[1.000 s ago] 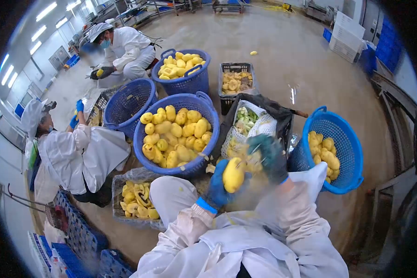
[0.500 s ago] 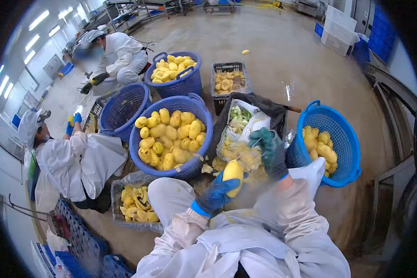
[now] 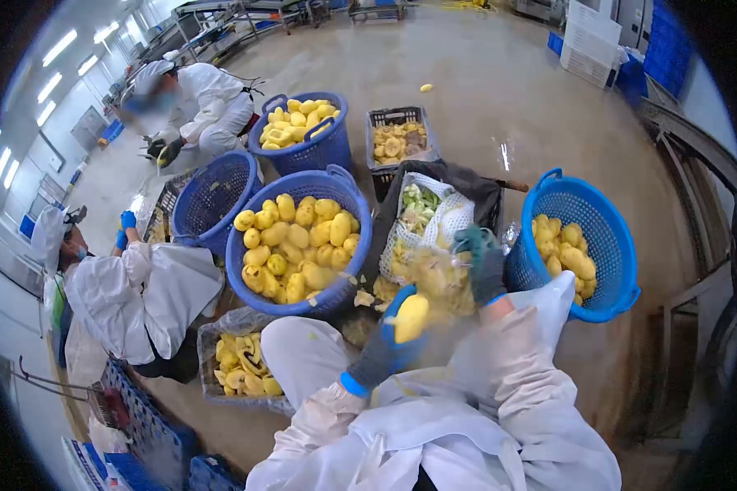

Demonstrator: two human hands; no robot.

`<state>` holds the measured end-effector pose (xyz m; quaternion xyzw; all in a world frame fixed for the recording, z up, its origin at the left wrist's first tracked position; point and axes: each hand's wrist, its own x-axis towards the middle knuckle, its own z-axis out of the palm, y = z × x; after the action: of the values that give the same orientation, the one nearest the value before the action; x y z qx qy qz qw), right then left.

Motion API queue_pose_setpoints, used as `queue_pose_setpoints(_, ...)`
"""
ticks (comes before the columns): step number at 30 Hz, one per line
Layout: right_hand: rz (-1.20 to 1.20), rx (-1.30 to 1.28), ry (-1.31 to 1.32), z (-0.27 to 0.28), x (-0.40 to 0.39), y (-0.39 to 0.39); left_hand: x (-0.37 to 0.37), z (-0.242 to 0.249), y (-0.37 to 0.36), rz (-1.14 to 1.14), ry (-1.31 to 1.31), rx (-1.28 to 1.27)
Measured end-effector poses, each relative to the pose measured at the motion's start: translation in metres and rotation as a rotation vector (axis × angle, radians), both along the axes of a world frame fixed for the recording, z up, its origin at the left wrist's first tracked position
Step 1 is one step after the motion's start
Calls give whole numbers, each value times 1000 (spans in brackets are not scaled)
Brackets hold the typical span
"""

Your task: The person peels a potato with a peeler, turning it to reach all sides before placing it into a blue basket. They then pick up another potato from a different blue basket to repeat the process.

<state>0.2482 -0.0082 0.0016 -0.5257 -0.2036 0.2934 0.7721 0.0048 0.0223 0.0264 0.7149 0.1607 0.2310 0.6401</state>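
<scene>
My left hand (image 3: 377, 352), in a blue and dark glove, is closed round a pale yellow, peeled-looking potato (image 3: 411, 318) above my lap. My right hand (image 3: 485, 266), in a green and dark glove, is up and to the right of it, apart from the potato. Its fingers are curled; motion blur hides what they hold, if anything. Just beyond both hands sits a crate draped in dark cloth (image 3: 487, 195), with white netting (image 3: 454, 221), green scraps (image 3: 418, 210) and yellowish peelings in it.
A purple-blue basket (image 3: 360, 270) of yellow potatoes stands front left, a blue basket (image 3: 614, 245) of potatoes to the right. A crate of cut pieces (image 3: 241, 368) is by my left knee. Two co-workers (image 3: 139, 286) (image 3: 213, 98) crouch at left. Metal framing (image 3: 688, 155) lines the right.
My left hand has turned the potato, which now sits slightly lower, its end more towards me. The right hand has shifted slightly and remains blurred. The whole view has tilted a little.
</scene>
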Motion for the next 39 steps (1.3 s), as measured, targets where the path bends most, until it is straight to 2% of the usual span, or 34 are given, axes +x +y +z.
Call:
queue_pose_setpoints(1,21,37,100,5,4,-4,-2,5,2,9,-18,30)
queue_pose_setpoints(4,94,199,-597,27,-44,-8,0,6,-1,18,13,23)
queue_pose_setpoints(5,128,128,-527,30,-57,-8,3,7,0,13,35,18)
queue_pose_setpoints(8,9,106,-205,-14,-14,1,-5,-9,-2,-80,-34,-420)
queue_pose_setpoints(9,-47,57,-105,-13,-3,-4,-6,-10,0,-97,-71,-530)
queue_pose_setpoints(10,-13,150,62,-2,0,-5,-5,-8,0,-105,-124,-596)
queue_pose_setpoints(11,-61,128,-217,2,-13,-8,-7,-9,-6,-110,-172,-679)
queue_pose_setpoints(12,-109,100,-502,33,-37,-12,-8,-12,-9,-120,-154,-706)
queue_pose_setpoints(14,134,75,-245,58,-62,-18,-3,-16,-5,-158,-123,-741)
queue_pose_setpoints(15,250,67,-111,63,-67,-21,-4,-14,-3,-180,-102,-620)
queue_pose_setpoints(17,-48,-63,-600,0,-16,-16,-6,-4,-8,-193,-135,-714)
queue_pose_setpoints(18,-44,50,-284,3,-11,-12,-6,3,-7,-191,-161,-751)
queue_pose_setpoints(19,-83,186,33,6,-5,-7,-5,11,-5,-170,-232,-924)
queue_pose_setpoints(20,-46,125,74,6,-4,-16,-3,17,-7,-141,-303,-1109)
queue_pose_setpoints(21,-45,120,-131,20,-23,-22,-4,18,-13,-107,-371,-1303)
queue_pose_setpoints(22,-46,123,-345,34,-43,-24,-2,12,-14,-49,-392,-1355)
queue_pose_setpoints(24,159,190,-381,49,-78,-28,7,-4,-9,52,-431,-1448)
queue_pose_setpoints(25,260,222,-394,51,-87,-29,12,-8,-7,45,-426,-1429)
queue_pose_setpoints(28,314,238,-460,29,-83,-13,8,-27,-4,-33,-436,-1435)
queue_pose_setpoints(29,274,126,-385,19,-70,-13,5,-27,-4,13,-419,-1471)
queue_pose_setpoints(32,-11,-3,-391,23,-36,-23,8,3,-1,146,-389,-1565)
queue_pose_setpoints(33,42,48,-197,12,-29,-21,8,4,-2,174,-396,-1535)
queue_pose_setpoints(35,182,176,-165,15,-61,-19,7,-14,-4,197,-356,-1226)
queue_pose_setpoints(36,251,239,-153,14,-75,-22,9,-17,1,153,-344,-1329)
queue_pose_setpoints(37,291,142,-176,1,-83,-21,12,-16,6,112,-328,-1432)
queue_pose_setpoints(39,111,83,-529,-4,-59,-24,16,-7,1,184,-353,-1460)
